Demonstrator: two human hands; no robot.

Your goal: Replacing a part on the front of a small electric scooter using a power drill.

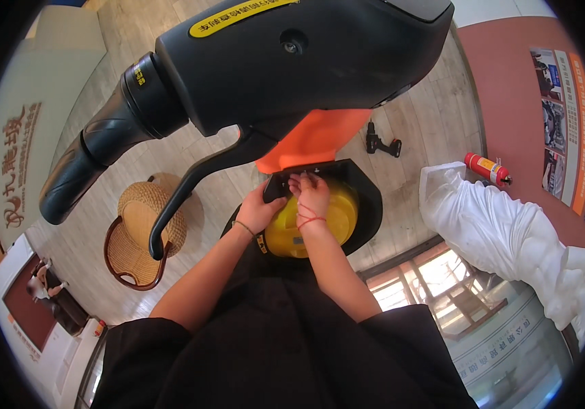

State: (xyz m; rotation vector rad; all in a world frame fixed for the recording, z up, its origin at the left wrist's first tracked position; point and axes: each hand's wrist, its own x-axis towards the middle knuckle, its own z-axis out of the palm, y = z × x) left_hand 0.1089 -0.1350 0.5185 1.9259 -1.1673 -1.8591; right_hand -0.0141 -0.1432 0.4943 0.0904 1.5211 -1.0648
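Observation:
A large black scooter handlebar (306, 58) fills the upper middle, with a ribbed grip (91, 153) and a curved brake lever (190, 177) on its left. Below it is an orange front panel (319, 136) with a black open basket (368, 198) against it. A yellow rounded shell, like a helmet (343, 211), lies inside the basket. My left hand (259, 209) grips the basket's upper left edge, thumb in front. Beside it my right hand (311, 193) has its fingers bent together at the upper rim, near small metal fittings; anything between them is hidden.
A wicker chair (141, 211) stands on the wood floor at left. A black power drill (382, 142) lies at right, near a red fire extinguisher (488, 168) and a white draped figure (503, 232). A glass-topped case (503, 327) is at lower right.

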